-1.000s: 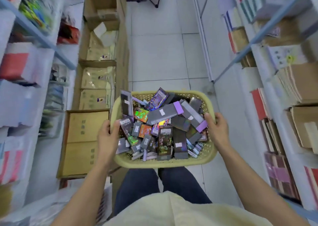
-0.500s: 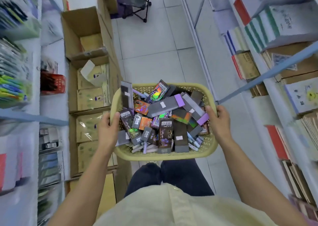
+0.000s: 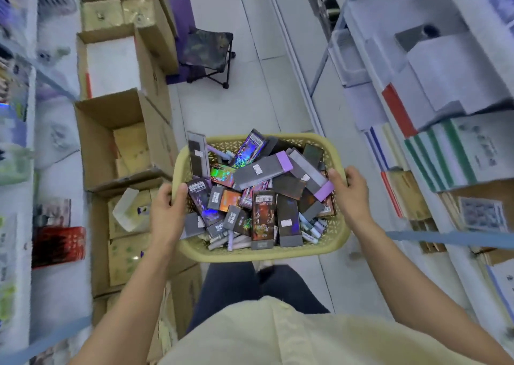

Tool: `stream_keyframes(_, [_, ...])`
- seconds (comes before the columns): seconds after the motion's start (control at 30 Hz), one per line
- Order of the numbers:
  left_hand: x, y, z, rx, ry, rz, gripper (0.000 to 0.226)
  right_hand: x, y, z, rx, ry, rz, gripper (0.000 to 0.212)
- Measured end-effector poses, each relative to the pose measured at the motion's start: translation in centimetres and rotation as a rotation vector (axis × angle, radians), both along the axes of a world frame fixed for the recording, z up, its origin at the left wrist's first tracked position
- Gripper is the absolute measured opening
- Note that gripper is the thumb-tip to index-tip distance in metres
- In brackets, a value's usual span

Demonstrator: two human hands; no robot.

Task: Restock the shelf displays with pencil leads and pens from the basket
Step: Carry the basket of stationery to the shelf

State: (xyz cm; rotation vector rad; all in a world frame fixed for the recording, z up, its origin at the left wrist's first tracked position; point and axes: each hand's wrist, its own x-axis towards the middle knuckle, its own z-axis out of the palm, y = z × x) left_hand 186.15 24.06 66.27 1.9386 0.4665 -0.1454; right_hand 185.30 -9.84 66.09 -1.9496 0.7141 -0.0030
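Shirt (image 3: 278, 334) was pale yellow, soft woven fabric, with one small matching button (image 3: 282, 305) near the hem. Trousers (image 3: 230, 289) were dark navy. Left hand (image 3: 167, 214) and right hand (image 3: 351, 195) were bare — forearms too, to the frame edge.

Print on the packs (image 3: 262, 217) in the basket (image 3: 250, 254) and on shelf boxes (image 3: 459, 153) is too blurred to read.

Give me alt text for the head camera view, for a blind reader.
A person's left hand and right hand grip the side rims of a yellow basket piled with small packaged boxes and pens, in a shop aisle. Open cardboard boxes line the floor at left; stocked shelves stand at right, a folding stool ahead.
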Motion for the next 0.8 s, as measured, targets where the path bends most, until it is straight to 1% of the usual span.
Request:
stream_keyframes(0.13, [11.4,-1.5,0.6,0.023,-0.021,-0.049,0.035,10.2,-1.7,0.3,-0.015,-0.012,-0.018,0.038])
stream_keyframes(0.3, [26.7,-4.4,1.7,0.037,-0.023,-0.126,0.036,21.7,-4.0,0.2,0.015,-0.016,-0.125,0.037])
stream_keyframes(0.37, [32.1,-5.7,2.2,0.056,-0.002,-0.155,0.04,26.0,-5.1,0.7,0.036,-0.023,-0.161,0.033])
stream_keyframes(0.47, [39.8,-8.3,2.5,0.019,0.008,-0.176,0.044,32.5,-7.7,1.0,0.047,-0.014,-0.184,0.031])
stream_keyframes(0.6, [49.1,-12.2,2.3,0.008,-0.003,-0.176,0.036,42.3,-11.4,1.0,0.052,-0.017,-0.209,0.031])
stream_keyframes(0.7, [55.5,-14.7,2.8,0.031,-0.025,-0.166,0.036,49.7,-13.8,1.8,0.034,-0.036,-0.194,0.034])
stream_keyframes(0.8, [61.5,-16.5,3.3,0.007,-0.037,-0.123,0.032,56.5,-15.6,2.8,0.035,-0.023,-0.175,0.033])
